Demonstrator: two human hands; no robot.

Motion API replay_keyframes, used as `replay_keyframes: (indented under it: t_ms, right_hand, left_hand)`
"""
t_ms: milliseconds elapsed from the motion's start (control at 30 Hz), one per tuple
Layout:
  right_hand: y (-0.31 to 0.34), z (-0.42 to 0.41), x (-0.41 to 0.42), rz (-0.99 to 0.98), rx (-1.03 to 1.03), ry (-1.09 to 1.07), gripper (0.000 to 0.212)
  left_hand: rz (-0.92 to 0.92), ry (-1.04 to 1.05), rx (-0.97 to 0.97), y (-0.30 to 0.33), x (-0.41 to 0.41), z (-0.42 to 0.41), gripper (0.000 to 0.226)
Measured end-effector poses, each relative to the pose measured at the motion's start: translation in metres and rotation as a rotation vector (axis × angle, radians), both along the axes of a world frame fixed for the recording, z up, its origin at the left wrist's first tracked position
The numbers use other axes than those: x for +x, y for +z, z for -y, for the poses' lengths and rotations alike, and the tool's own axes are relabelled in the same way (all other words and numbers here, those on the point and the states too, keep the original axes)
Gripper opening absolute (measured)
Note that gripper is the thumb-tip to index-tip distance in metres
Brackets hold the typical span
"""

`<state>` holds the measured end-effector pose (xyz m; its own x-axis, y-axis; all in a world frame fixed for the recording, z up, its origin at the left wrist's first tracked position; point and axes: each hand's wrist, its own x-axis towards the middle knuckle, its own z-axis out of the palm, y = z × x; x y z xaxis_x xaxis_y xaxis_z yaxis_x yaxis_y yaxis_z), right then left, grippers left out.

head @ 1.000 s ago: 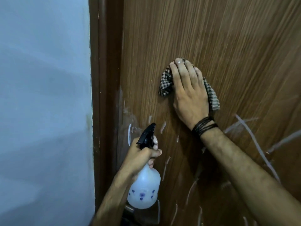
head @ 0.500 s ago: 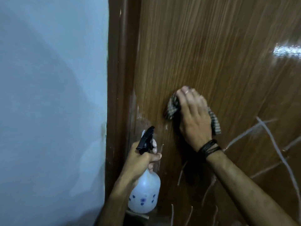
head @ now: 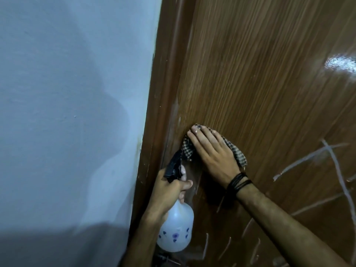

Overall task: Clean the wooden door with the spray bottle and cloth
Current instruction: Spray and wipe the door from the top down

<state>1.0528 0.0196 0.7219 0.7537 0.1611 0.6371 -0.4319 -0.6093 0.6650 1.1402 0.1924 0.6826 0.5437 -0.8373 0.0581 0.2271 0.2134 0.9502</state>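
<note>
The brown wooden door [head: 260,83] fills the right half of the view, with white chalk-like streaks low on its right side. My right hand [head: 212,151] lies flat with straight fingers and presses a checked cloth [head: 239,154] against the door near its left edge. Just below it, my left hand [head: 169,191] grips the neck of a white spray bottle [head: 176,230] with a black trigger head [head: 173,166]; the nozzle points up toward the cloth.
A pale blue wall [head: 73,122] takes up the left half. The dark brown door frame [head: 165,93] runs between wall and door. A bright reflection [head: 341,63] shines on the door at upper right. White scribbles [head: 331,155] mark the lower right of the door.
My right hand has slid the cloth down and to the left, toward the door's edge and close above the spray bottle. The left hand keeps its hold on the bottle.
</note>
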Motion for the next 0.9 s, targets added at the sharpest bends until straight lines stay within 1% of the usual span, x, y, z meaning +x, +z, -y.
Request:
replay_keyframes:
  t_ms: [67, 167, 200, 267, 333, 400, 567, 633, 667, 733, 833, 900]
  right_hand:
    - [0.02, -0.003, 0.01, 0.068, 0.038, 0.031, 0.064]
    - [0.072, -0.013, 0.035, 0.273, 0.141, 0.09, 0.064]
    - [0.087, -0.016, 0.043, 0.304, 0.149, 0.103, 0.062]
    - [0.098, -0.019, 0.056, 0.297, 0.134, 0.116, 0.059]
    - [0.088, -0.018, 0.062, 0.243, 0.112, 0.12, 0.059]
    - [0.063, -0.016, 0.062, 0.154, 0.054, 0.113, 0.056]
    - [-0.006, -0.005, 0.041, -0.19, -0.096, 0.134, 0.047]
    - [-0.01, -0.004, 0.036, -0.275, -0.089, 0.136, 0.043]
    - [-0.003, -0.005, 0.036, -0.272, -0.084, 0.143, 0.041]
    - [0.025, -0.008, 0.04, -0.164, -0.068, 0.147, 0.045]
    - [0.081, -0.015, 0.051, 0.106, 0.07, 0.111, 0.052]
    - [0.104, -0.021, 0.058, 0.214, 0.145, 0.119, 0.051]
  left_hand:
    - [-0.007, 0.011, 0.004, 0.0, 0.0, 0.0, 0.024]
    - [0.008, 0.024, 0.001, 0.004, 0.001, 0.001, 0.023]
    - [0.014, 0.028, -0.012, 0.006, 0.002, 0.001, 0.023]
    - [0.022, 0.034, -0.045, 0.01, 0.004, 0.001, 0.023]
    - [0.027, 0.052, -0.072, 0.011, 0.006, -0.001, 0.025]
    - [0.032, 0.071, -0.086, 0.009, 0.007, -0.003, 0.026]
    - [0.032, 0.084, -0.057, 0.0, 0.006, -0.01, 0.025]
    - [0.027, 0.086, -0.048, -0.001, 0.005, -0.011, 0.024]
    - [0.018, 0.09, -0.048, -0.002, 0.004, -0.012, 0.024]
    - [0.005, 0.099, -0.05, -0.003, 0.003, -0.012, 0.025]
    - [-0.009, 0.097, -0.042, -0.005, 0.003, -0.01, 0.025]
    - [-0.012, 0.087, -0.041, -0.006, 0.001, -0.009, 0.025]
